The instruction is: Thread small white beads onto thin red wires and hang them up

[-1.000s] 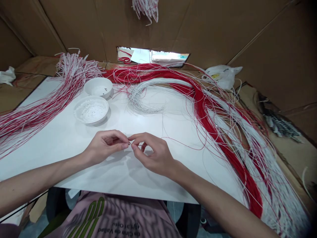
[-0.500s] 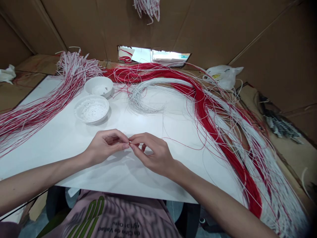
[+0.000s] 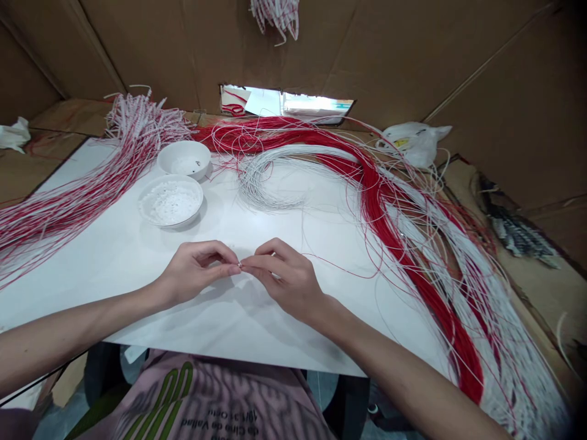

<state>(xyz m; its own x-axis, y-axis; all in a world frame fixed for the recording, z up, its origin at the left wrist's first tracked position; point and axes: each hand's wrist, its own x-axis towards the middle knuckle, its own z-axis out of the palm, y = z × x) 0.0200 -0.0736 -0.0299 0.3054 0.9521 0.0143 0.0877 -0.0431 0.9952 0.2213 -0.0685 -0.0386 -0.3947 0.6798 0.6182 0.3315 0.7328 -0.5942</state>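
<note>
My left hand (image 3: pixel 195 272) and my right hand (image 3: pixel 287 278) meet fingertip to fingertip above the white tabletop (image 3: pixel 275 226). My left thumb and index finger are pinched on a tiny whitish piece, with a bit of red by it. Right beside it, my right thumb and fingers are pressed together in a pinch; what they hold is too small to make out. A thin red cord (image 3: pixel 337 264) lies on the table to the right of my right hand. Beyond my left hand stands a white bowl (image 3: pixel 170 201) filled with small white pieces.
Another white bowl (image 3: pixel 184 160) holds fewer pieces. Red-and-white strands (image 3: pixel 92 189) spread at left; a thick red cord bundle (image 3: pixel 378 214) and white cords (image 3: pixel 458 275) sweep down the right. A plastic bag (image 3: pixel 415 142) sits at back right, before cardboard walls (image 3: pixel 389 55).
My right hand's fingers have shifted, the index finger now lying straighter toward the pinch and another finger raised behind it. My left hand stays almost where it was.
</note>
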